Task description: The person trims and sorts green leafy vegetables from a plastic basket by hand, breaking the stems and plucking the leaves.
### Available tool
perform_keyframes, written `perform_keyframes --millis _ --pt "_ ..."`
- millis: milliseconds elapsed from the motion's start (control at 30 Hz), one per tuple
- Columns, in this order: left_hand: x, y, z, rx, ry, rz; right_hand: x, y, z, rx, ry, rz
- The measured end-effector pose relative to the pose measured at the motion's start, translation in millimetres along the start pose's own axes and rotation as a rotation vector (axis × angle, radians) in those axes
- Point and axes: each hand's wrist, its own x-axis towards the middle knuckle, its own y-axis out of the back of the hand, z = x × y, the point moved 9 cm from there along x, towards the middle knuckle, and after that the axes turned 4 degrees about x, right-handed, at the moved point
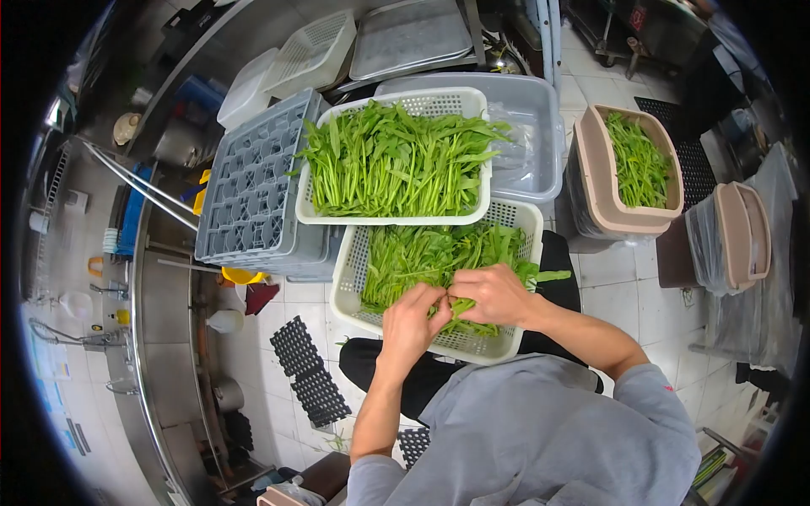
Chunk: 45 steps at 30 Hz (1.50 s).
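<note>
My left hand point(413, 320) and my right hand point(489, 295) meet over the near white basket point(346, 291), fingertips pinched together on stems of leafy greens. A stalk pokes out to the right past my right hand. Loose, tangled leafy greens point(396, 261) fill the basket, which rests at my lap. Just beyond, a second white basket point(396, 220) holds a thick layer of leafy greens point(396, 160), laid mostly with stems toward me. What exactly lies between my fingertips is partly hidden by the fingers.
Grey glass racks point(253, 185) are stacked at left, beside a steel sink counter point(169, 337). A grey tub point(548, 143) with clear plastic stands behind the baskets. To the right, a beige-rimmed bin point(585, 139) contains greens, near another lined bin point(734, 236). Black mats point(308, 371) lie on the tiles.
</note>
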Motion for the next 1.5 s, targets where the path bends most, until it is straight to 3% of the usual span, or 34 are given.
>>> perform_keyframes --millis 267,367,433,500,567,633,700,767,800,833,867,900,967,1100,1333,1500 --pt "16.8 -7.3 8.0 -0.308 0.112 0.032 -22.7 25.6 9.3 0.234 0.021 0.450" --pt "25.1 -23.9 -18.1 -0.332 0.133 0.164 -39.5 43.2 24.3 0.425 -0.040 0.660" --pt "35.6 -10.1 -28.3 -0.533 0.391 0.251 -52.9 47.5 49.8 0.625 -0.180 0.771" --pt "52.9 50.7 34.8 -0.321 -0.013 0.543 -67.5 50.2 67.8 0.573 -0.277 0.847" --pt "58.0 89.1 93.4 -0.462 -0.184 0.706 -81.1 50.4 74.8 0.546 -0.370 0.894" --pt "68.5 110.3 150.5 -0.639 -0.538 0.804 -85.2 37.8 81.6 0.744 -0.524 0.819" --pt "93.2 109.4 201.4 -0.751 -0.610 0.844 -86.3 40.7 79.4 0.719 -0.499 0.815" --pt "143.9 77.2 245.4 -0.520 -0.595 0.699 -91.7 40.7 79.7 0.849 -0.523 0.859" --pt "178.6 49.4 266.5 -0.504 -0.555 0.423 -94.4 46.4 81.6 0.744 -0.473 0.916" --pt "204.7 15.8 270.7 -0.507 -0.550 0.289 -97.5 52.9 82.5 0.755 -0.481 0.899" --pt "222.0 -18.3 254.9 -0.518 -0.467 0.112 -108.9 56.4 94.3 0.889 -0.634 0.881" --pt "216.6 -46.9 219.1 -0.658 -0.350 -0.236 -113.1 48.1 103.8 1.048 -0.787 0.826" --pt "192.8 -57.7 168.8 -0.835 -0.205 -0.379 -115.4 65.6 104.8 1.141 -0.676 0.896" --pt "139.1 -74.3 71.7 -0.682 0.017 -0.530 -111.0 71.7 113.0 1.220 -0.660 0.846" --pt "64.9 -65.7 16.8 -0.841 0.232 -0.706 -77.6 56.9 101.8 1.191 -0.641 0.728" --pt "41.6 -59.5 -11.9 -0.914 0.323 -0.659 -63.3 35.4 97.8 1.082 -0.691 0.565"
